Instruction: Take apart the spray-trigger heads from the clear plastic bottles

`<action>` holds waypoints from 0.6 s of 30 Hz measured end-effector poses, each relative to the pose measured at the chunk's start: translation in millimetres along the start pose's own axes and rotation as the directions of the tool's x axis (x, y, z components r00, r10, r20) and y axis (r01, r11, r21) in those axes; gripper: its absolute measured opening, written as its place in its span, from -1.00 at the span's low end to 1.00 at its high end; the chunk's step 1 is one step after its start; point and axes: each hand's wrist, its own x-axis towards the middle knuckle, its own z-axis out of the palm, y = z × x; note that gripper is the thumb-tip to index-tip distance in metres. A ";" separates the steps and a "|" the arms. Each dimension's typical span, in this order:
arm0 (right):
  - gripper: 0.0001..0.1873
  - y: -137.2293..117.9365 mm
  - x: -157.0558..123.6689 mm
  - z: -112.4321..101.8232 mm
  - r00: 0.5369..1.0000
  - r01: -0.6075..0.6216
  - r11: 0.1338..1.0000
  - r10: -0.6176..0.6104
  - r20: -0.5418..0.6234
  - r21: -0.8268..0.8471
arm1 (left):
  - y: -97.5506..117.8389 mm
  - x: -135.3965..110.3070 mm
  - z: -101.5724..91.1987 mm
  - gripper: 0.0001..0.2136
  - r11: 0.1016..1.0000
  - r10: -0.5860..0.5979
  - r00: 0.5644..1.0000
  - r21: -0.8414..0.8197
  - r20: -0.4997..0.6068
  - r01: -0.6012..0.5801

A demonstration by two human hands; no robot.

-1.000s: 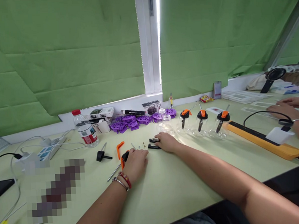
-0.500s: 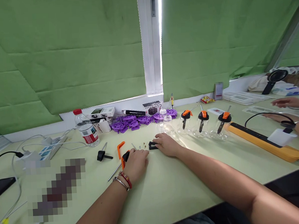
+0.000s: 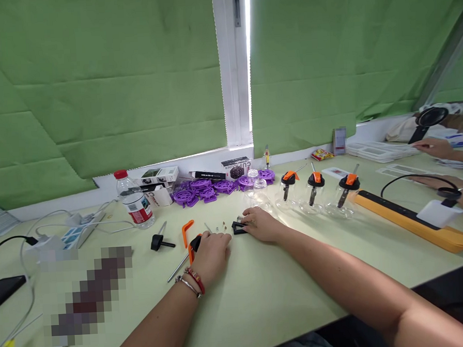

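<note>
Here at the middle of the worktop (image 3: 273, 301), the right hand (image 3: 262, 225) has its fingertips on the end of a black slotted plastic piece (image 3: 237, 231), and whether that grip is clamped or merely resting can't be told. The change is right there: a second ago two black bars lay apart, and now a single slotted outline shows. The small metal bits (image 3: 239, 218) behind it, hidden half a second back, are in view again. Over to the left hand (image 3: 213, 251), and it's holding station, fingers bent down over a black lid (image 3: 196, 242) with an orange strip (image 3: 191, 254) beside it; that grip is covered, so no call on whether it's closed. The loose orange piece (image 3: 184, 236) and metal rod (image 3: 177, 268) lie nearby, unmoved. Three lidded clear jars (image 3: 312, 203) hold their row toward the far edge. And at the far right corner, a co-worker's hand (image 3: 436, 146), lower a second ago, now reaches toward the white frames (image 3: 378, 152).
</note>
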 end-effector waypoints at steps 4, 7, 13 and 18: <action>-0.52 3.7 -0.1 -0.5 0.999 -0.034 0.997 0.033 0.007 0.068 | -0.5 -0.2 -0.1 -0.88 1.000 0.016 1.000 -0.006 -0.014 -0.017; -0.29 6.9 2.2 2.5 0.998 -0.020 0.996 0.015 0.056 0.088 | -1.2 -0.2 0.3 -0.88 1.000 0.019 1.000 -0.010 -0.014 -0.019; -0.36 6.6 11.7 7.0 0.998 -0.001 0.989 -0.008 0.061 0.148 | -1.1 -0.8 0.2 -0.87 1.000 0.024 1.000 0.006 -0.020 -0.024; -0.72 5.8 19.1 1.4 0.995 -0.090 0.984 0.094 -0.019 0.152 | -0.8 -1.2 -0.3 -0.88 1.000 0.021 1.000 0.005 -0.015 -0.021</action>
